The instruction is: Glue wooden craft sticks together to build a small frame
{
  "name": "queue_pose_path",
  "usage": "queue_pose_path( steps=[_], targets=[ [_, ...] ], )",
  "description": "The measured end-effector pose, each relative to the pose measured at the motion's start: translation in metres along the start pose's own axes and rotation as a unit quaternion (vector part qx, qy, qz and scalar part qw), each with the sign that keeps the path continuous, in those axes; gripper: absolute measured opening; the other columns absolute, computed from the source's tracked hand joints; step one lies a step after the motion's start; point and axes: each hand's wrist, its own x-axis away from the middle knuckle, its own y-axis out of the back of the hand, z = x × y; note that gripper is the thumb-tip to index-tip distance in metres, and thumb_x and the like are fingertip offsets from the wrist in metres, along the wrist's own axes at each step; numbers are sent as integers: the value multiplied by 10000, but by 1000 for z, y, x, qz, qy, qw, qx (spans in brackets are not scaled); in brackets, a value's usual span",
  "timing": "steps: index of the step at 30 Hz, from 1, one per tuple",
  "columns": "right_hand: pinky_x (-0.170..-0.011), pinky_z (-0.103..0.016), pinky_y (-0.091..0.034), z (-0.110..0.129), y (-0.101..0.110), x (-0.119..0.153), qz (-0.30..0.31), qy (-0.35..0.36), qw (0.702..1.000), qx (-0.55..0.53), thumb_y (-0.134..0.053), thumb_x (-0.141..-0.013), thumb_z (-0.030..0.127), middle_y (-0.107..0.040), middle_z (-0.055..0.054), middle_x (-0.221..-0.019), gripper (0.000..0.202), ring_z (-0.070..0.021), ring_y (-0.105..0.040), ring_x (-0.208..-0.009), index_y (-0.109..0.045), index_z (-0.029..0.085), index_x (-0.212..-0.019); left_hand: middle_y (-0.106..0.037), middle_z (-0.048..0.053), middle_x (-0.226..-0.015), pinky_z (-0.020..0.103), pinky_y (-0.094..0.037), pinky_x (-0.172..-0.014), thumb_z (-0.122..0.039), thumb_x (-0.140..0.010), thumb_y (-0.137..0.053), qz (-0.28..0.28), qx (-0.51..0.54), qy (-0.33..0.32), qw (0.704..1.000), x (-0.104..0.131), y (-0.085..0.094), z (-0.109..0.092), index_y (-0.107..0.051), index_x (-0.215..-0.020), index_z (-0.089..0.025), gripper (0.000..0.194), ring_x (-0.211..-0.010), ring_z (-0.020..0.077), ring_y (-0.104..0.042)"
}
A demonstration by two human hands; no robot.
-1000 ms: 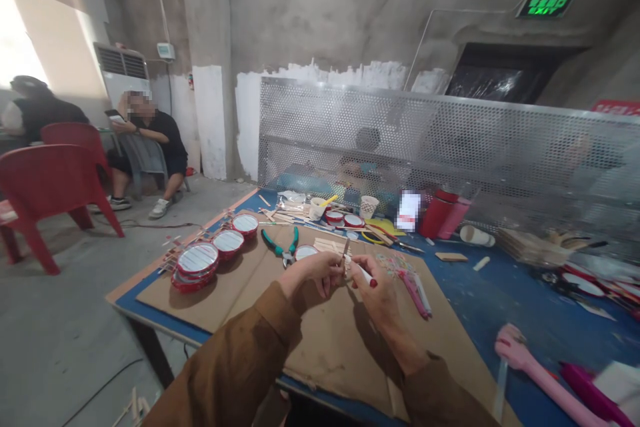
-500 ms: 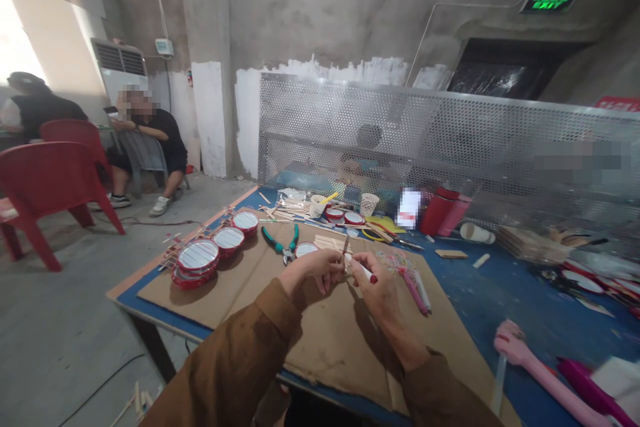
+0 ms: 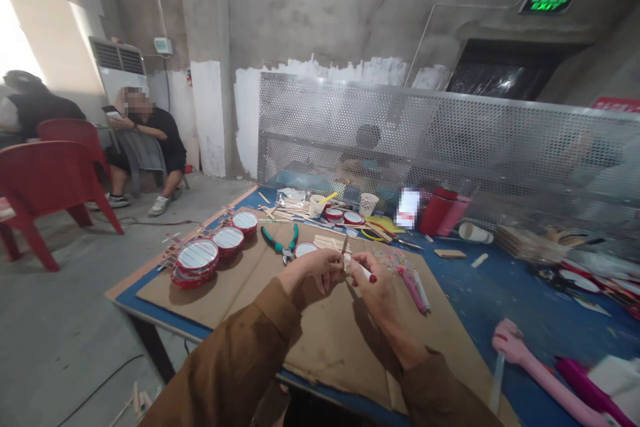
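Note:
Above the cardboard sheet (image 3: 320,340), my left hand (image 3: 320,269) pinches a thin wooden stick (image 3: 345,247) that points upward. My right hand (image 3: 374,280) touches the work from the right, closed around a small white tool with a red end (image 3: 369,274). What lies between the fingertips is too small to make out. Behind my hands are pale wooden strips (image 3: 327,241) and a white disc with a red rim (image 3: 305,249). Green-handled pliers (image 3: 287,253) lie open to the left.
Red-rimmed round pieces (image 3: 198,256) stand along the left edge. Pink pens (image 3: 414,290) lie right of my hands. Paper cups (image 3: 369,204), a red bottle (image 3: 439,212) and a perforated metal panel (image 3: 310,127) stand behind. A pink tool (image 3: 545,373) lies at right.
The view has shifted very slightly. My hands keep almost the same position and hold.

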Motion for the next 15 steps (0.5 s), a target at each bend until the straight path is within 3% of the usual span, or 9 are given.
queue_pose_path(
  steps=[9,15],
  targets=[
    [-533,-279,-426,1,0,-1,-5,8,1000,-11,-478,-834,448,-663,-33,-674,281,-185,-603,-588,-617,204,-823,-517,-42,-553,228,-478,-435,-280,-923,-446,0,-10,-13,1000,3,0,-1,-453,-827,-168,148,-407,108,-549],
    [-524,-282,-427,2,1,0,-14,-6,1000,-21,-484,-827,464,-658,-37,-661,293,-192,-604,-591,-608,199,-821,-505,-38,-577,277,-502,-454,-192,-914,-370,-1,-22,11,1000,5,-1,-6,-447,-869,-170,92,-407,127,-551]
  ],
)
